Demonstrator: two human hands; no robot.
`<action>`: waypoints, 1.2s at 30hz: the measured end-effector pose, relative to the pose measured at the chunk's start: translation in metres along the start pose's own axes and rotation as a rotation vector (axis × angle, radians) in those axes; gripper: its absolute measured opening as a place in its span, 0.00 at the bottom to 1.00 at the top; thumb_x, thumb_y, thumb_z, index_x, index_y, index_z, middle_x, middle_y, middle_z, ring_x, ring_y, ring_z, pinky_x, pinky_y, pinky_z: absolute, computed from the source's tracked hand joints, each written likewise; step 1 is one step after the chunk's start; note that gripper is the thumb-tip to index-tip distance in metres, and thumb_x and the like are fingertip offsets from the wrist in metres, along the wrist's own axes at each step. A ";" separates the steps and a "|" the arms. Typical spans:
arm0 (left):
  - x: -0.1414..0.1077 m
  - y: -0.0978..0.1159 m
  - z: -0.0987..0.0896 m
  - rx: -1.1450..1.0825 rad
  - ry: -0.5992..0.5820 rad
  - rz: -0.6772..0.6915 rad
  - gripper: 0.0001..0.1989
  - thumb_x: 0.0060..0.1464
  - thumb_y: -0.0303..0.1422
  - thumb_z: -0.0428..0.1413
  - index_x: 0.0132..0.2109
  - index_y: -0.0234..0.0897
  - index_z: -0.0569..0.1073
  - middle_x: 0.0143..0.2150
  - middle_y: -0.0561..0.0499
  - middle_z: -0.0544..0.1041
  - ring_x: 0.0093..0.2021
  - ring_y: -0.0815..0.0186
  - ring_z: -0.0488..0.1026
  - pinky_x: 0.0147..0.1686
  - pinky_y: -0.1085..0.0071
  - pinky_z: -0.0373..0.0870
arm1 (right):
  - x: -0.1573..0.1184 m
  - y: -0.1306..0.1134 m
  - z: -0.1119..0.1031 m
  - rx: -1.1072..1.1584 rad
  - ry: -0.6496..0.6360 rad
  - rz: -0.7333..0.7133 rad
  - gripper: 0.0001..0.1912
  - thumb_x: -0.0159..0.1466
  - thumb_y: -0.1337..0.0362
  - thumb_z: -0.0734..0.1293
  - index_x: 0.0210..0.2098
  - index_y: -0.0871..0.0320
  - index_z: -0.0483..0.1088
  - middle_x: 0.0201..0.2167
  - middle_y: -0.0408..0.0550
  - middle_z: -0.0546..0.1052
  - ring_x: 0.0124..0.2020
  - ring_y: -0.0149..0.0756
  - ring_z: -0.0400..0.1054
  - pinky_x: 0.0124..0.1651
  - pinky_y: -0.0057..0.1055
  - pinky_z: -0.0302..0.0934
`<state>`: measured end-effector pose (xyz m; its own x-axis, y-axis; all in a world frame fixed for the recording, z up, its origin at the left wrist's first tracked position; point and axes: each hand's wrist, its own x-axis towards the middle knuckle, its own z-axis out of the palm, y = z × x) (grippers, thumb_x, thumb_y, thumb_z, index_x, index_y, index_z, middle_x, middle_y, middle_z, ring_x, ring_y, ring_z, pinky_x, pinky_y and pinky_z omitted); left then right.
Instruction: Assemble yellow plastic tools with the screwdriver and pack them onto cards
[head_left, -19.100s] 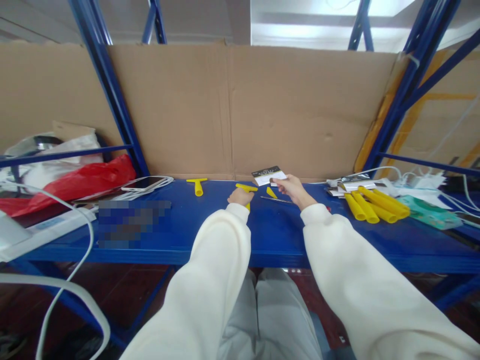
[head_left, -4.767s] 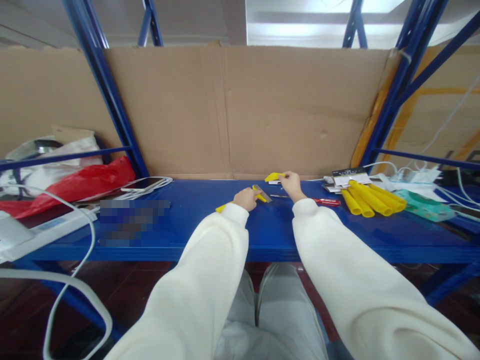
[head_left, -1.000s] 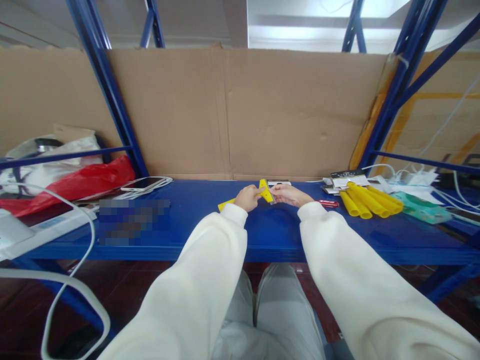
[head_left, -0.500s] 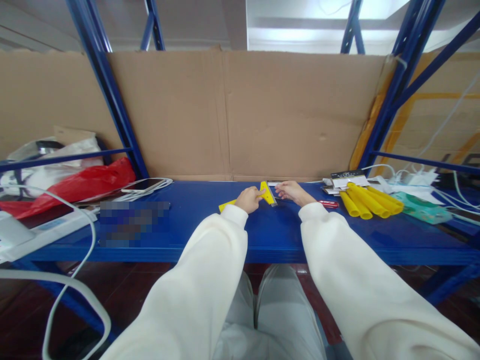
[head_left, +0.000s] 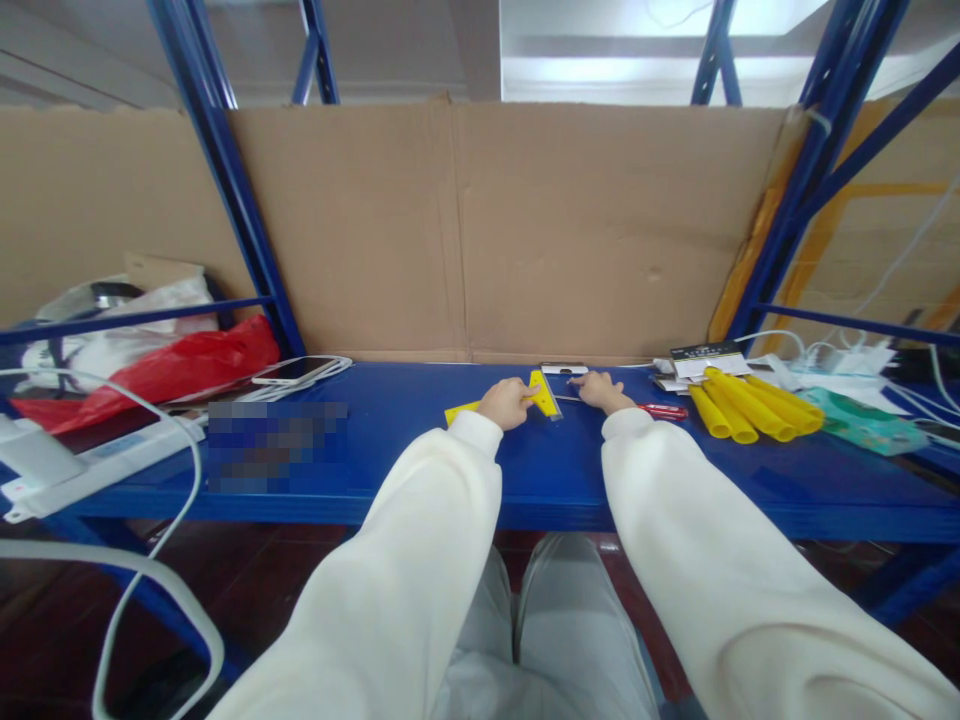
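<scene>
My left hand point(head_left: 506, 402) is closed around the handle of a yellow T-shaped scraper point(head_left: 545, 394). Its wide head points right, and the handle's end shows to the left of my fist. To the right, my right hand point(head_left: 600, 389) is palm down low over the blue tabletop, fingers reaching left with the index finger out. Beneath it lies a screwdriver with a red handle point(head_left: 664, 411); its thin shaft shows left of my fingers. Whether my fingertips touch it I cannot tell. Just behind is a small flat black-and-white pack point(head_left: 564, 369).
Several yellow tubes point(head_left: 750, 405) lie at right beside black-and-white cards point(head_left: 706, 358) and a green plastic packet point(head_left: 862, 422). A phone point(head_left: 298, 371), a red bag point(head_left: 176, 372) and a white power strip point(head_left: 105, 468) are at left. Cardboard point(head_left: 600, 230) closes off the back.
My right hand has moved slightly away from the scraper head and turned palm down toward the tabletop, uncovering the small pack. My left hand still holds the scraper. The view has shifted slightly.
</scene>
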<state>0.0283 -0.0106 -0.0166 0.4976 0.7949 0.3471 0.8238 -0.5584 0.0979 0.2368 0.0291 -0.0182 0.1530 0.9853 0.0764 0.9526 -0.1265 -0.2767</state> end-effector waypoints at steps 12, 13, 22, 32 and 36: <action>0.001 -0.001 0.002 0.003 -0.025 0.005 0.20 0.62 0.29 0.54 0.59 0.43 0.77 0.51 0.45 0.79 0.52 0.58 0.77 0.53 0.69 0.71 | -0.001 -0.008 -0.004 -0.232 0.009 -0.141 0.24 0.69 0.68 0.56 0.58 0.51 0.74 0.63 0.59 0.69 0.65 0.56 0.55 0.62 0.65 0.47; 0.001 -0.001 0.002 -0.001 -0.024 0.003 0.20 0.61 0.29 0.54 0.58 0.43 0.77 0.51 0.45 0.79 0.52 0.58 0.77 0.53 0.68 0.71 | -0.003 -0.009 -0.005 -0.251 0.012 -0.148 0.22 0.68 0.68 0.57 0.57 0.53 0.75 0.61 0.60 0.71 0.65 0.55 0.56 0.62 0.64 0.47; 0.000 0.000 0.000 -0.014 -0.041 0.036 0.19 0.61 0.29 0.55 0.58 0.42 0.78 0.52 0.45 0.80 0.53 0.58 0.77 0.54 0.68 0.70 | -0.001 -0.012 -0.001 -0.097 0.114 -0.140 0.12 0.63 0.70 0.65 0.40 0.55 0.80 0.48 0.56 0.79 0.60 0.52 0.63 0.61 0.56 0.54; 0.000 -0.002 0.003 -0.001 -0.007 0.064 0.17 0.61 0.29 0.56 0.55 0.43 0.79 0.50 0.46 0.81 0.51 0.60 0.78 0.52 0.69 0.72 | 0.009 -0.011 0.001 0.504 0.128 -0.197 0.06 0.59 0.67 0.69 0.32 0.60 0.79 0.37 0.51 0.81 0.46 0.43 0.73 0.56 0.41 0.63; 0.001 -0.001 0.003 0.002 0.002 0.080 0.18 0.60 0.28 0.56 0.55 0.44 0.79 0.49 0.46 0.81 0.50 0.60 0.78 0.52 0.68 0.72 | 0.005 -0.019 0.003 0.680 0.098 -0.399 0.04 0.58 0.67 0.69 0.30 0.60 0.77 0.34 0.48 0.82 0.41 0.37 0.74 0.52 0.34 0.65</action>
<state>0.0284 -0.0086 -0.0195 0.5617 0.7472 0.3552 0.7817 -0.6200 0.0679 0.2183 0.0366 -0.0157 -0.1141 0.9228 0.3681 0.5756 0.3634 -0.7326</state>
